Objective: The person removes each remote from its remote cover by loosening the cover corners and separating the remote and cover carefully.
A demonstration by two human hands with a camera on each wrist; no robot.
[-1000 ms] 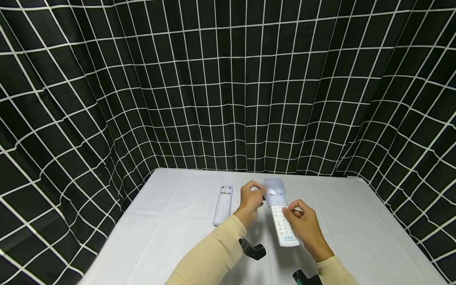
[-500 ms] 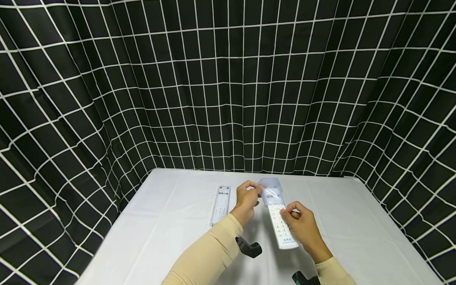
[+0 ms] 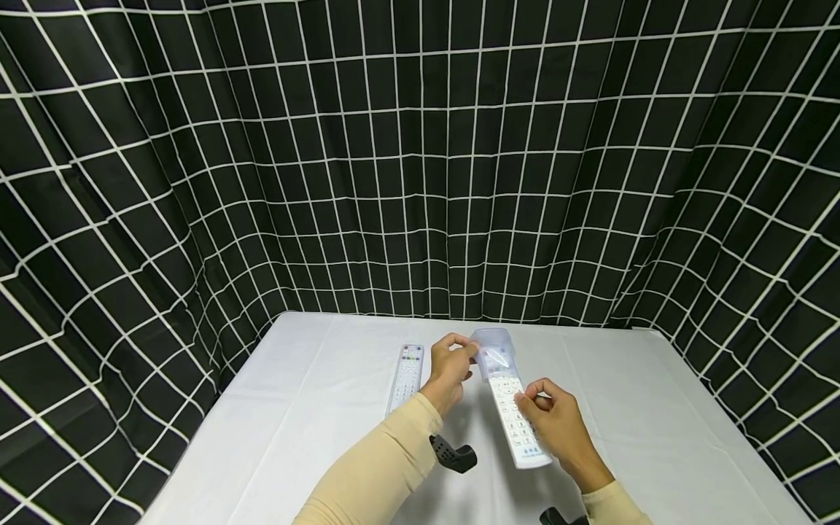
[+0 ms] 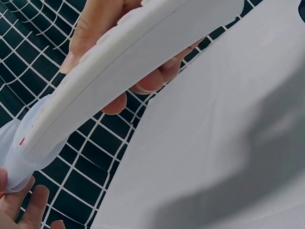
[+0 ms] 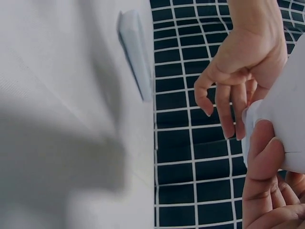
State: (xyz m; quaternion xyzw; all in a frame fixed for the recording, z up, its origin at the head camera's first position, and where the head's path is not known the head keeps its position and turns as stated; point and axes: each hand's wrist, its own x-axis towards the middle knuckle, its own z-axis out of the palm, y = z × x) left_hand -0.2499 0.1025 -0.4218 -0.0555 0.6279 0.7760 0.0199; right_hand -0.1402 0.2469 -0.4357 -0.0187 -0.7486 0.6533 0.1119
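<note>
A white remote control (image 3: 515,426) with rows of pale buttons is held up over the table, its far end inside a translucent bluish soft cover (image 3: 494,350). My left hand (image 3: 450,370) pinches the left edge of that cover between thumb and fingers. Lower down, my right hand (image 3: 556,423) grips the remote control from its right side, thumb on the button face and fingers beneath. The left wrist view shows the remote control (image 4: 109,76) edge-on, its tip wrapped by the cover (image 4: 21,167). In the right wrist view, the right hand's fingers (image 5: 267,157) support the underside.
A second remote control (image 3: 407,375), in a translucent casing, lies on the white-covered table (image 3: 315,408) left of my hands, partly hidden by the left forearm. Black curtains (image 3: 420,182) with a white grid enclose the table's back and sides.
The right hand and the remote control's near end have moved slightly toward me, and a little more of the white body shows below the cover. The left hand keeps its pinch on the cover.
</note>
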